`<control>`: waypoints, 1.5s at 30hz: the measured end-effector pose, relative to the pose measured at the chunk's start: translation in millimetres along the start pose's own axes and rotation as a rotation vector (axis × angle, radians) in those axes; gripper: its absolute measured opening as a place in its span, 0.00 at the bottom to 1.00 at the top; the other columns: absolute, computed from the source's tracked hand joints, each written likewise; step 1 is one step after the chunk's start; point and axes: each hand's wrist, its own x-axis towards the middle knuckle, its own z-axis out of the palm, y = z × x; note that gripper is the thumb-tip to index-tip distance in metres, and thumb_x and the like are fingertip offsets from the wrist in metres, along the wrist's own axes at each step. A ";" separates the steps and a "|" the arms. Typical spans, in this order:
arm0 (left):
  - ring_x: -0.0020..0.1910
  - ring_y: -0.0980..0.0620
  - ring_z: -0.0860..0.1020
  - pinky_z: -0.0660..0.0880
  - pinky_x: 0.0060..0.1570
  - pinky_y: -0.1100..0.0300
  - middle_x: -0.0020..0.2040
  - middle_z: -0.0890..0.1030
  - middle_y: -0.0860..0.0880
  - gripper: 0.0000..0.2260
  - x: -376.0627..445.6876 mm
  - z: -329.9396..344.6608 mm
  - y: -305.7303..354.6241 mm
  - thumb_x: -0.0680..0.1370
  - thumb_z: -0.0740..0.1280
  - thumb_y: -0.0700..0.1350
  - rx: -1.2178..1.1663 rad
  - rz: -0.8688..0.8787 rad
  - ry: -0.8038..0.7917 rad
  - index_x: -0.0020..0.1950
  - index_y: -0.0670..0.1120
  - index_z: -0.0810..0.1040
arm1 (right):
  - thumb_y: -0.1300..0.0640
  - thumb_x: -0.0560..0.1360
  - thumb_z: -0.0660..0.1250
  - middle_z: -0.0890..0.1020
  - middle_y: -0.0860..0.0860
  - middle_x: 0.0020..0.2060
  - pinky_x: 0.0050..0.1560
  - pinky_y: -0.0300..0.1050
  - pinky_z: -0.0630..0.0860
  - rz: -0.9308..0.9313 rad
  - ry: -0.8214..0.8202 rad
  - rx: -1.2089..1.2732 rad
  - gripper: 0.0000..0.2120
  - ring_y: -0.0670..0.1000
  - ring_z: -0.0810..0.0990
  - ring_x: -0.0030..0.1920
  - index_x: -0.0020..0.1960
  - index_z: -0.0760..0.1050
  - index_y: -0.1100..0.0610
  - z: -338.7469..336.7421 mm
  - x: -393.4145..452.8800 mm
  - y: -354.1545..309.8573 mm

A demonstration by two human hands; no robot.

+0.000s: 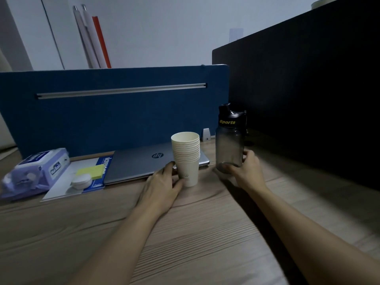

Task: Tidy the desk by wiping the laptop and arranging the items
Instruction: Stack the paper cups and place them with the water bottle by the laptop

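Observation:
A closed grey laptop (pixel 141 161) lies flat against the blue divider. In front of its right end stands a stack of white paper cups (pixel 186 159); my left hand (pixel 162 186) grips the bottom cup from the left. My right hand (pixel 247 172) holds the base of a dark smoky sports bottle (pixel 229 140) with a black lid, upright on the wooden desk (pixel 205 233). Left of the laptop a notebook (pixel 82 179) carries a yellow sticky-note pad (pixel 91 171) and a small white round lid (pixel 81 181). A purple pack of wet wipes (pixel 35 173) lies at the far left.
A blue fabric divider (pixel 115 112) with a metal rail closes the back of the desk. A black partition (pixel 308 99) walls off the right side. Rolled tubes (pixel 92 38) lean on the wall behind. A small metal bracket (pixel 206 134) sits between laptop and bottle.

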 end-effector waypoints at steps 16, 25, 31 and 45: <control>0.55 0.57 0.77 0.74 0.52 0.58 0.57 0.78 0.59 0.22 38.0 18.4 -14.6 0.72 0.63 0.69 -0.037 0.067 -0.100 0.61 0.59 0.71 | 0.50 0.69 0.77 0.80 0.53 0.51 0.46 0.44 0.68 -0.057 -0.088 0.000 0.28 0.52 0.78 0.51 0.65 0.72 0.53 38.0 74.6 6.4; 0.51 0.64 0.75 0.71 0.47 0.64 0.51 0.75 0.67 0.23 41.2 24.6 -22.5 0.69 0.59 0.76 -0.004 0.109 -0.077 0.57 0.66 0.67 | 0.49 0.70 0.75 0.80 0.49 0.46 0.32 0.35 0.65 -0.065 -0.129 0.029 0.24 0.44 0.76 0.39 0.62 0.71 0.52 67.0 115.5 6.9; 0.52 0.66 0.74 0.73 0.51 0.63 0.53 0.77 0.65 0.24 41.0 23.5 -20.5 0.68 0.61 0.75 -0.018 0.103 -0.080 0.59 0.64 0.69 | 0.50 0.71 0.75 0.76 0.47 0.45 0.41 0.43 0.69 -0.076 -0.161 0.039 0.23 0.48 0.75 0.45 0.62 0.71 0.52 81.7 133.0 5.1; 0.53 0.68 0.73 0.69 0.50 0.71 0.54 0.77 0.65 0.23 40.9 21.2 -17.8 0.69 0.65 0.70 -0.026 0.095 -0.113 0.61 0.62 0.71 | 0.54 0.76 0.68 0.82 0.54 0.54 0.56 0.49 0.76 -0.097 -0.177 -0.021 0.19 0.54 0.80 0.54 0.66 0.72 0.54 78.4 133.5 5.1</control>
